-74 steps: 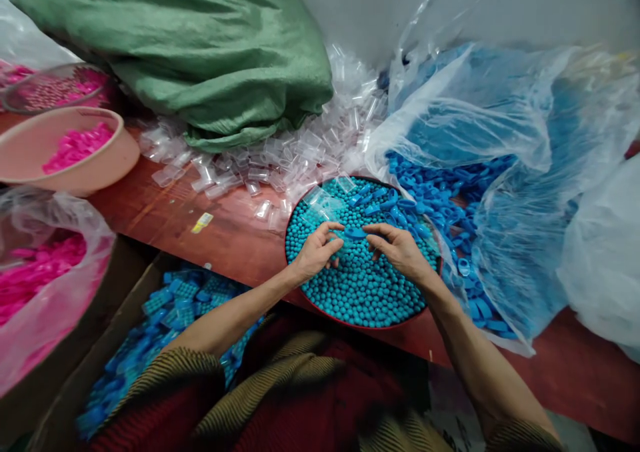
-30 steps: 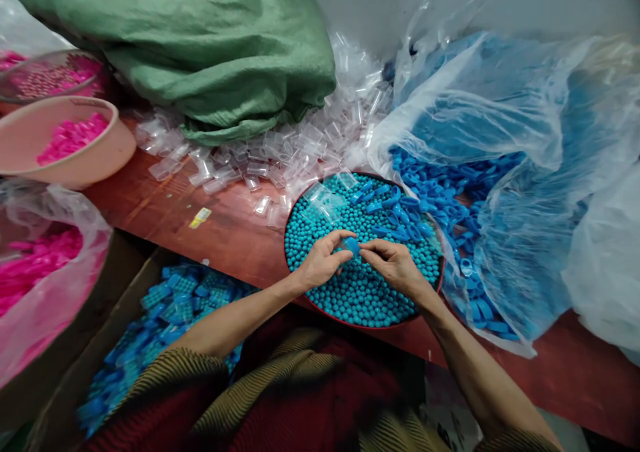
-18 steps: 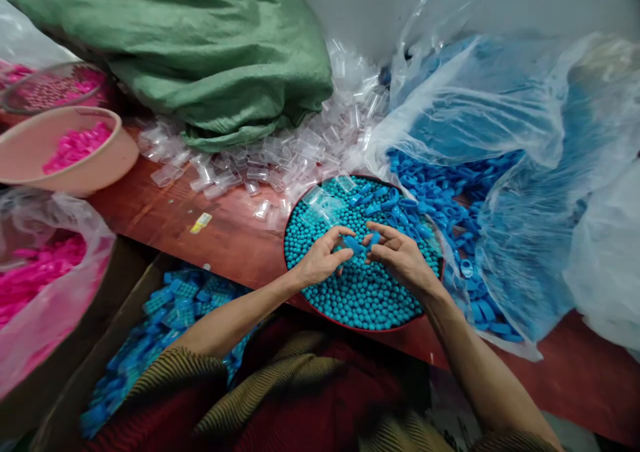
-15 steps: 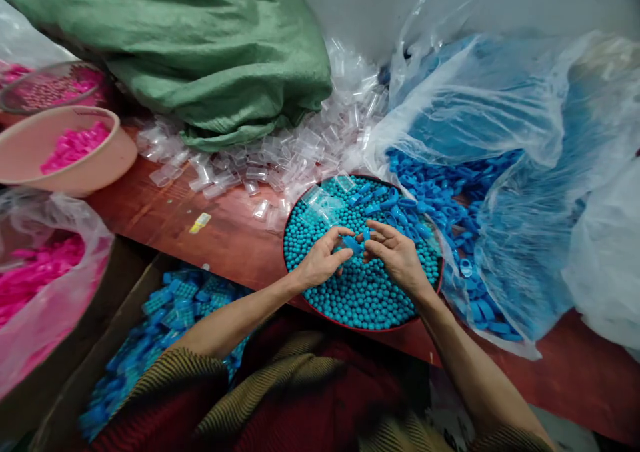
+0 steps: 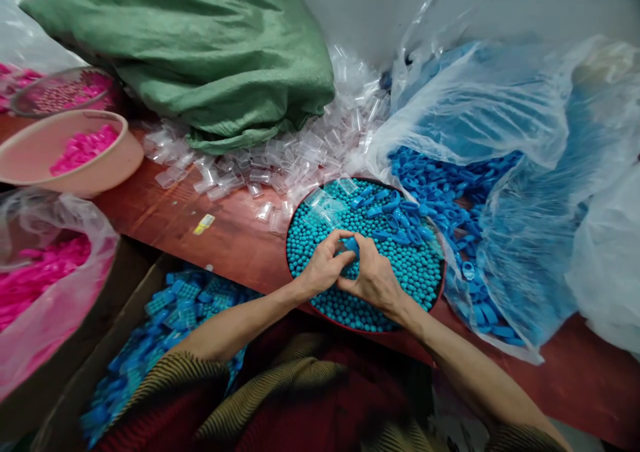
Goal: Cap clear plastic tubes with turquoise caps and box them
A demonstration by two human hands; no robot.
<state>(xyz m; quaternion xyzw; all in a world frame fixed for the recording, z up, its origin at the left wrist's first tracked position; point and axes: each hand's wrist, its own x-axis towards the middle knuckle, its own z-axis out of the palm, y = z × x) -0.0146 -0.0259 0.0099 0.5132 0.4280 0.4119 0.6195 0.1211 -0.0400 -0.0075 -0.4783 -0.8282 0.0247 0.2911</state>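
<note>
My left hand [image 5: 324,265] and my right hand [image 5: 374,277] meet over a round red-rimmed tray [image 5: 443,285] filled with small teal beads [image 5: 400,265]. Between their fingertips both hands pinch a small blue plastic piece [image 5: 351,245], partly hidden by the fingers. Loose blue parts [image 5: 395,215] lie on the beads at the tray's back right. A few clear plastic pieces [image 5: 323,205] rest on the beads at the back left.
Clear pieces [image 5: 305,152] are heaped behind the tray below a green sack [image 5: 215,59]. An open bag of blue parts [image 5: 450,192] lies right. Left are a basin [image 5: 75,165] and bag [image 5: 45,272] with pink parts. Filled blue items [image 5: 175,312] sit in a box below.
My right hand has moved left and closed in against my left hand, around the blue piece. The view has shifted slightly.
</note>
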